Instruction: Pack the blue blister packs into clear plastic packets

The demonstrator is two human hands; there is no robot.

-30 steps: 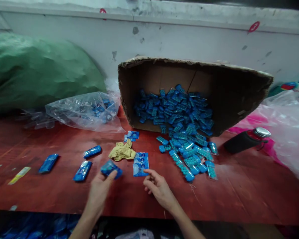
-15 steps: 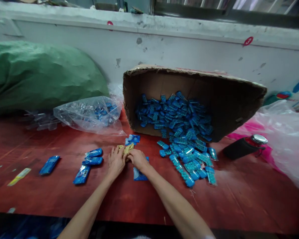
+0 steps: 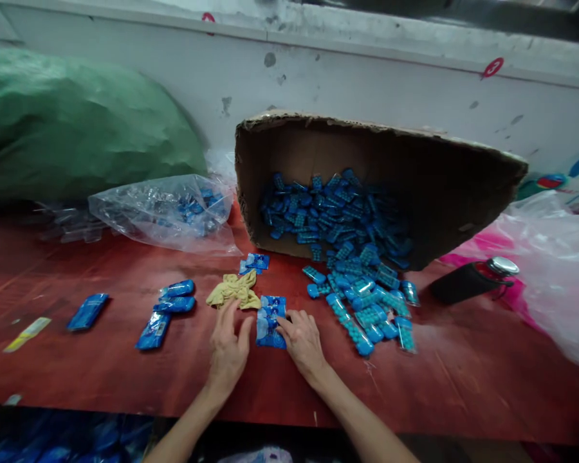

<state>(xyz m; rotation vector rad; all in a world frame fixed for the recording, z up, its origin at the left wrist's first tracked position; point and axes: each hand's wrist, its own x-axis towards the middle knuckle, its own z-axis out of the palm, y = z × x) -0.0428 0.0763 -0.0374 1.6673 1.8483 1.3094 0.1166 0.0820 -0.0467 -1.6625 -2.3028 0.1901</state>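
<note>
My left hand [image 3: 228, 350] is open, thumb and fingers apart, just in front of a crumpled yellow cloth [image 3: 234, 289]; its fingertips are close to the cloth's near edge. Blue printed labels [image 3: 269, 321] lie flat on the table between my hands. At their right edge, my right hand [image 3: 305, 344] has its fingers curled and its thumb on the labels. Behind the cloth are more small blue labels [image 3: 257, 261]. To the left lie several blue packets [image 3: 153, 330], and one more blue packet [image 3: 87, 312] sits apart from them.
A tipped cardboard box [image 3: 463, 193] spills clear, blue-capped tubes of turquoise beads [image 3: 367, 315] onto the red table [image 3: 183, 386]. A black bottle [image 3: 463, 283] lies at right beside pink plastic bags [image 3: 560, 276]. Back left are a clear bag [image 3: 149, 209] and a green sack [image 3: 87, 128].
My hands have let go of the yellow cloth, which now lies spread behind them. Both hands came nearer; the right moved onto the blue labels. The view tilted down slightly.
</note>
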